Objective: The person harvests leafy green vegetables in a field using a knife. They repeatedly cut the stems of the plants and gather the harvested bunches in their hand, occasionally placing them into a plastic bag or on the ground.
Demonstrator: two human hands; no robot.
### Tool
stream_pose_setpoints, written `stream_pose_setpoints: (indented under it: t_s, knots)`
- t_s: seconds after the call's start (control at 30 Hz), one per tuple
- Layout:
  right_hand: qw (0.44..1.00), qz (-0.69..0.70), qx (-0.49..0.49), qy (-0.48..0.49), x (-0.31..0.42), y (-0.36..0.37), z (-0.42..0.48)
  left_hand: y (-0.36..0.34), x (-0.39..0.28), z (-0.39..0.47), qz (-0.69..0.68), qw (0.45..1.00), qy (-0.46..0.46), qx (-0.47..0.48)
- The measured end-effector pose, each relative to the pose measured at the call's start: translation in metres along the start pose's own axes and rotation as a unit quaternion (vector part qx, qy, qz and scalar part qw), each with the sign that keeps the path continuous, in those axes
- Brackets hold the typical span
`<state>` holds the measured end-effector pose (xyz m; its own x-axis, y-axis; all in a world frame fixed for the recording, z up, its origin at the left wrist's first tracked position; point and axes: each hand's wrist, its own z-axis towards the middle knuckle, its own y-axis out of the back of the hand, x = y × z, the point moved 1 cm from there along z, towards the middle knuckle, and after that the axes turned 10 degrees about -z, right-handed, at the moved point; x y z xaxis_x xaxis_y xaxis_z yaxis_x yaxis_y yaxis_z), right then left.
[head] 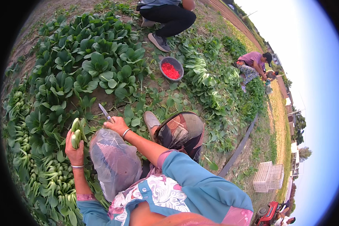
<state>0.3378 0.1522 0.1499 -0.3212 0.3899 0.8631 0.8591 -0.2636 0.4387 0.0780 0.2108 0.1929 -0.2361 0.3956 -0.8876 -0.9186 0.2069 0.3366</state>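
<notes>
My left hand (pixel 74 154) is closed around cut bok choy (pixel 76 132), with the pale stem ends up and some green leaf showing behind. To its right, my right hand (pixel 117 126) grips a small knife (pixel 105 111) by the handle, its blade pointing up and away from me. The blade is apart from the held bok choy. Before my hands grows a dense bed of bok choy (pixel 97 65) with broad dark leaves. Beside my left forearm lie rows of cut bok choy (pixel 55 175).
A grey bowl (pixel 181 67) holds red ties. Behind it squats a co-worker (pixel 169 18); another person (pixel 251 66) works farther right. Cut greens (pixel 200 73) lie in a row. A dark strip (pixel 240 145), plastic crates (pixel 267 176) and a red vehicle (pixel 268 213) are at right.
</notes>
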Motion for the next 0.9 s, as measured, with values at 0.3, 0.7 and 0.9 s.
stream_pose_setpoints:
  t_s: [0.3, 0.7, 0.9]
  knots:
    - [0.988, 0.133, -0.021, 0.072, 0.059, 0.005, 0.002, -0.025, -0.021, 0.042, -0.241, 0.955, 0.085, 0.153]
    - [0.98, 0.199, -0.005, -0.021, 0.053, 0.043, -0.012, -0.072, -0.023, 0.064, -0.294, 0.893, 0.132, 0.313]
    - [0.985, -0.051, -0.161, 0.032, 0.029, 0.043, -0.002, -0.086, -0.005, 0.062, -0.26, 0.939, 0.084, 0.211]
